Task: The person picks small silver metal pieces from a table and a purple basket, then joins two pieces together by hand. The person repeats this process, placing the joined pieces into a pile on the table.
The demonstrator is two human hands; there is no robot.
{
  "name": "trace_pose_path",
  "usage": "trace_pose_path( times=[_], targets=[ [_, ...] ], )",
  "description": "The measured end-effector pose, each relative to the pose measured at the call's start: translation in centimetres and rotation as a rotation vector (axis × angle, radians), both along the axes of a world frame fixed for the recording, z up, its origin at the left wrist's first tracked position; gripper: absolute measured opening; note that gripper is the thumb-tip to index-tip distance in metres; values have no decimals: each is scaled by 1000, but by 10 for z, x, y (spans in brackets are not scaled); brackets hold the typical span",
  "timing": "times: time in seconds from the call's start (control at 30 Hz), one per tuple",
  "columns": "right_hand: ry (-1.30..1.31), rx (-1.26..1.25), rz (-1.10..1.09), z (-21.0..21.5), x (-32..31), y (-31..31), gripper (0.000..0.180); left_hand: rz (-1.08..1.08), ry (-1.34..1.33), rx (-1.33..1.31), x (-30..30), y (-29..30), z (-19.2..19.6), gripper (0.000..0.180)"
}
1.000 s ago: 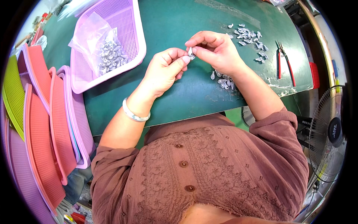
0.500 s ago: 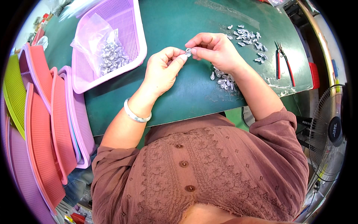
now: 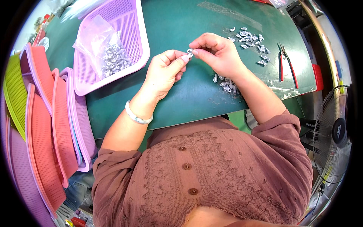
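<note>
Above the green table, my left hand [image 3: 165,72] and my right hand [image 3: 220,53] meet, each pinching with thumb and forefinger. A small silver loop-shaped metal piece [image 3: 190,55] shows between their fingertips; whether it is one part or two linked ones is too small to tell. Under my right forearm lies a pile of similar drop-shaped silver pieces [image 3: 228,86], partly hidden by the arm. Beyond my right hand a second group of silver pieces [image 3: 247,39] is spread on the table.
A lilac basket [image 3: 84,86] at left holds a clear plastic bag [image 3: 99,38] of silver metal parts. Red-handled pliers [image 3: 289,68] lie at right. Stacked coloured baskets [image 3: 41,143] stand left of the green table [image 3: 177,102]; a fan [image 3: 334,132] is at far right.
The small metal piece has turned a little between my fingertips, and more of it shows. My right hand has shifted slightly; both hands keep their pinch.
</note>
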State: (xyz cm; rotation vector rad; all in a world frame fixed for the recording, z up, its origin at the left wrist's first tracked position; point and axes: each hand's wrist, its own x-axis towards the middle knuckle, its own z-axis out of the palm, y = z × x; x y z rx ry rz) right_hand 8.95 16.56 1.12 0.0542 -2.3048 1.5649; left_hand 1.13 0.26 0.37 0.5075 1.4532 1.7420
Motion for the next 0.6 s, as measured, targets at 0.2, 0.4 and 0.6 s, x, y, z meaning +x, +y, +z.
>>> trace_pose_path(
  times=[0.2,0.4,0.6],
  targets=[
    [-121,-331,-11,-4,-2,1,17,-3,38,-13,1,0,2,13],
    [-89,555,-219,19,6,52,14,17,59,-22,-1,-1,2,11],
    [-516,955,-316,28,37,86,16,16,140,1,2,-1,4,11]
  ],
)
